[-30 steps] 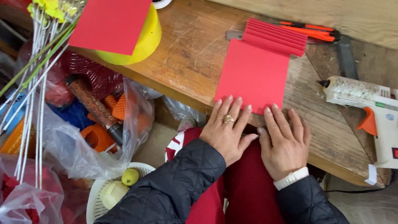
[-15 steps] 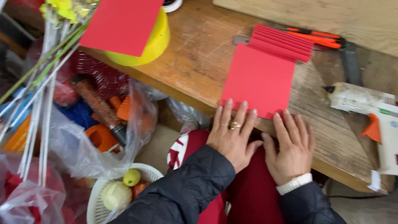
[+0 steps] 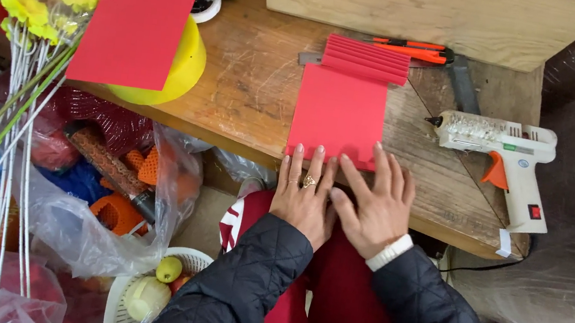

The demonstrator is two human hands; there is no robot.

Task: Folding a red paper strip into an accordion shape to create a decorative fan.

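Both hands lie flat, fingers stretched out and gripping nothing: the left hand and the right hand press side by side on the near edge of a red paper sheet, which rests on the wooden table at its front edge, its far end already folded into accordion pleats. A white glue gun lies just right of the sheet, an orange utility knife beyond the pleats, and another red sheet rests on a yellow bowl at the left.
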